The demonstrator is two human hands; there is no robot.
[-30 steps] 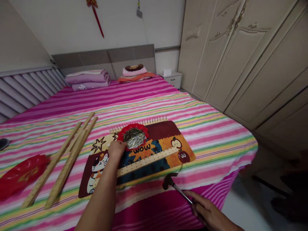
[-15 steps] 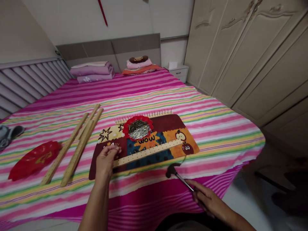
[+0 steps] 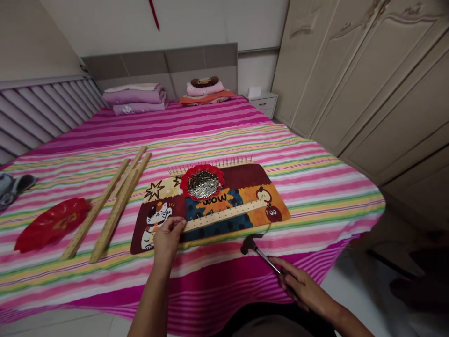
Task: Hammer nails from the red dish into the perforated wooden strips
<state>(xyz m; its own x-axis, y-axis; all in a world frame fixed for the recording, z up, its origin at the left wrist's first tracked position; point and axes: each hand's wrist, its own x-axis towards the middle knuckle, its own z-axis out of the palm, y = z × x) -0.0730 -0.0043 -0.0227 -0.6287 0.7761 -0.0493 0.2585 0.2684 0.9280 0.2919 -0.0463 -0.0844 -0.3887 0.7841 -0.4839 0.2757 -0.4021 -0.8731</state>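
Observation:
My right hand (image 3: pixel 302 286) is closed round the handle of a claw hammer (image 3: pixel 261 252). The hammer head hangs near the front edge of a patterned mat. My left hand (image 3: pixel 170 234) is pinched at the left end of a pale wooden strip (image 3: pixel 224 214), covering that end. Whatever sits between its fingertips is too small to make out. The strip lies across the mat (image 3: pixel 250 180), with rows of holes and several nails standing in it. Behind it a red scalloped dish (image 3: pixel 185 185) holds a heap of loose nails (image 3: pixel 205 183).
Along the mat's far edge lies another strip (image 3: pixel 231 162) bristling with upright nails. Several wooden strips (image 3: pixel 114 215) and a red plate (image 3: pixel 52 224) are on the left of the striped bedspread (image 3: pixel 294 173). Folded bedding (image 3: pixel 136 97) is by the headboard; wardrobes (image 3: pixel 336 84) stand right.
My left hand has moved right and down onto the wooden strip's left end, uncovering the cat picture on the mat. The hammer stays in my right hand, nearly still. The view shifts slightly.

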